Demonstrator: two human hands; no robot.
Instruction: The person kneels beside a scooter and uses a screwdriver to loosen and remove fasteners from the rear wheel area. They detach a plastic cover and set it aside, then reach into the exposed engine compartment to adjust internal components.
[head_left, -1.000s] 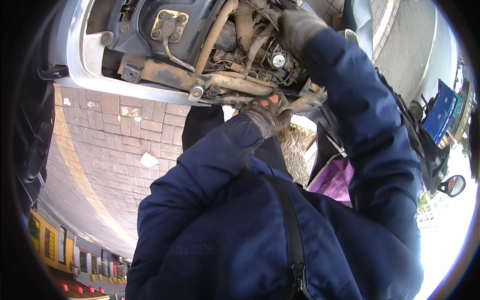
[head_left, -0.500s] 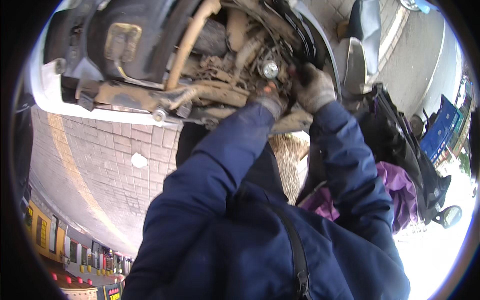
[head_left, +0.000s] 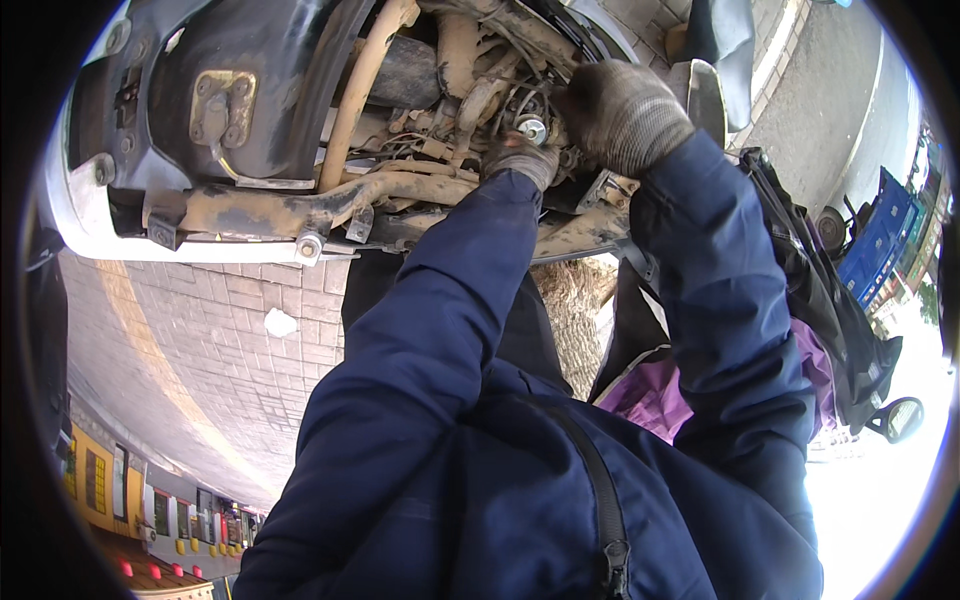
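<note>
A motor scooter's dirty, uncovered frame (head_left: pixel 400 187) stretches across the top of the view, with cables and brown tubes showing inside. My left hand (head_left: pixel 521 160), in a soiled knit glove, reaches into this opening. Its fingers look curled beside a round silver metal part (head_left: pixel 532 129); what they hold, if anything, is hidden. To its right and higher, my right hand (head_left: pixel 630 115) wears a grey-brown glove and is closed, knuckles up, over the right side of the opening. Its fingertips are dark and point into shadow, so the thing in its grasp cannot be made out.
Left of the opening lies a black body panel (head_left: pixel 270 75) with a metal plate (head_left: pixel 222 110). Black and purple fabric (head_left: pixel 650 395) and a mirror (head_left: pixel 898 420) are at the right. A white scrap (head_left: pixel 280 322) lies on the paving; a tree trunk (head_left: pixel 570 325) shows below the frame.
My right hand has lifted up and away from the left hand, and looks larger. My left hand stays by the round metal part. The whole view has shifted slightly.
</note>
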